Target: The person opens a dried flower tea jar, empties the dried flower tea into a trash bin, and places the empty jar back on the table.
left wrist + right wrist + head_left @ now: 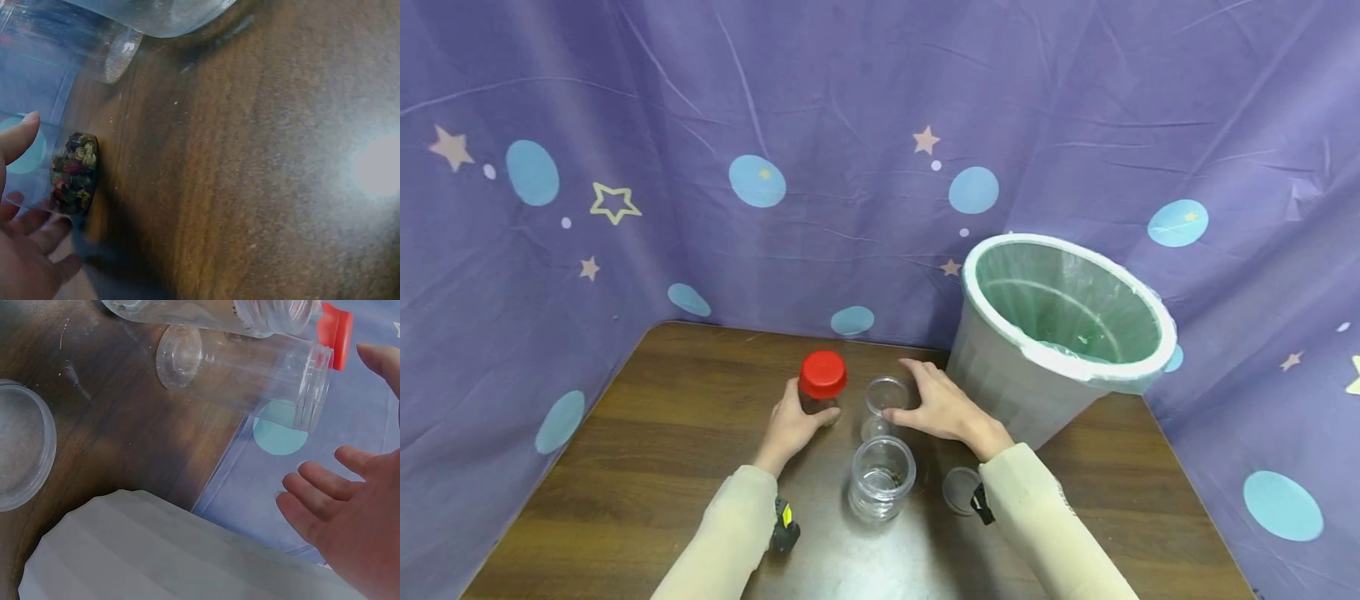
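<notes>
A clear jar with a red lid (pixel 823 373) stands in my left hand (pixel 792 423), the fingers and thumb curled round its side. Dried flowers (pixel 75 169) fill its lower part in the left wrist view. My right hand (pixel 942 406), fingers spread and apart, reaches beside a lidless clear jar (pixel 250 378). In the right wrist view a gap shows between the fingers and that jar. Nearer to me, between the forearms, stands a second lidless clear jar (pixel 882 479) with a few small dark bits inside.
A round clear lid (pixel 961 490) lies on the brown wooden table (pixel 700 400) by the right wrist. Behind the right hand stands a large pale bin (pixel 1000 367) with a green liner. A purple patterned curtain (pixel 850 233) hangs along the table's back and sides.
</notes>
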{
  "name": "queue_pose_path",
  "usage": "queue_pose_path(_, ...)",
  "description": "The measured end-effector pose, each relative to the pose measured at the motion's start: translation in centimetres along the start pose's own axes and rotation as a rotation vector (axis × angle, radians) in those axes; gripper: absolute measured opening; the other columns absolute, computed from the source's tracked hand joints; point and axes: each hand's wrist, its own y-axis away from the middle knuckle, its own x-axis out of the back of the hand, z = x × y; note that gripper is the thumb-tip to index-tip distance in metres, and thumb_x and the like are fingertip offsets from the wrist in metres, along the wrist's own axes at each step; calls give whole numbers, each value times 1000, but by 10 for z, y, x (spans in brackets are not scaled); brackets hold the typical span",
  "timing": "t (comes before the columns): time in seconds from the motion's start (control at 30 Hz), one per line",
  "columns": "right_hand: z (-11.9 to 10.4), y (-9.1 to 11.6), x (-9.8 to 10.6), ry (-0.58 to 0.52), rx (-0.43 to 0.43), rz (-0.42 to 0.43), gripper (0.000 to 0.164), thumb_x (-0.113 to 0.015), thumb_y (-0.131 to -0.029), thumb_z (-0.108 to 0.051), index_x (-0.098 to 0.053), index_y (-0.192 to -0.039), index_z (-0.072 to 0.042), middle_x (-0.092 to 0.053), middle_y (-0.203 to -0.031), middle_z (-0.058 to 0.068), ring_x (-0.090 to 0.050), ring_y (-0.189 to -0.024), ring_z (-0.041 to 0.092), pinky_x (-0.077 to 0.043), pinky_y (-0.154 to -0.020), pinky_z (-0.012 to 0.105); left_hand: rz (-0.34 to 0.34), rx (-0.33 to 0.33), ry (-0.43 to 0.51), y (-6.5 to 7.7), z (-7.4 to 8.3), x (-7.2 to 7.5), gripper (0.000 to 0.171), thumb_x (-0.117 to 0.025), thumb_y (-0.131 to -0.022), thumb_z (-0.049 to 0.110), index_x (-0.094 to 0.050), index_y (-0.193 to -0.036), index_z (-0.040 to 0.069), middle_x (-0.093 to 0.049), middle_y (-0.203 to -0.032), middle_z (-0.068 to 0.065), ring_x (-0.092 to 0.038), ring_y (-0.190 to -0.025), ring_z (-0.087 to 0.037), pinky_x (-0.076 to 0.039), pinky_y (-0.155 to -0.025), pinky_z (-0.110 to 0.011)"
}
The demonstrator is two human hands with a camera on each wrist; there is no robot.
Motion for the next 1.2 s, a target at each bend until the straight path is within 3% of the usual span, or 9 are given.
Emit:
queue_pose_path(0.23,2,1,-2,29,37,40,87,-71,-80,-49,-38,-149,-7,-49,-146,16,-47,-135,33,-40,-112,47,11,10,5,3,-1,-2,80,-81,-77,27,-36,-139,6,-55,-138,-24,-50,-131,-45,-38,-108,-60)
queue_pose_path(0.53,4,2,-3,51,44,58,88,-73,-79,-47,-38,-149,-7,-50,-143,16,-49,-132,34,-41,-110,47,-20,-50,-4,4,-3,0,77,-83,-76,25,-39,-137,6,-58,-135,-22,-52,-130,-43,-40,-107,-59)
queue_pose_path(1.2,6,5,3,50,55,55,88,-74,-78,-45,-37,-150,-9,-48,-144,15,-48,-133,32,-41,-111,45,-85,-101,-26,10,-7,26,80,-84,-76,27,-41,-140,5,-58,-136,-20,-52,-130,-40,-38,-109,-58)
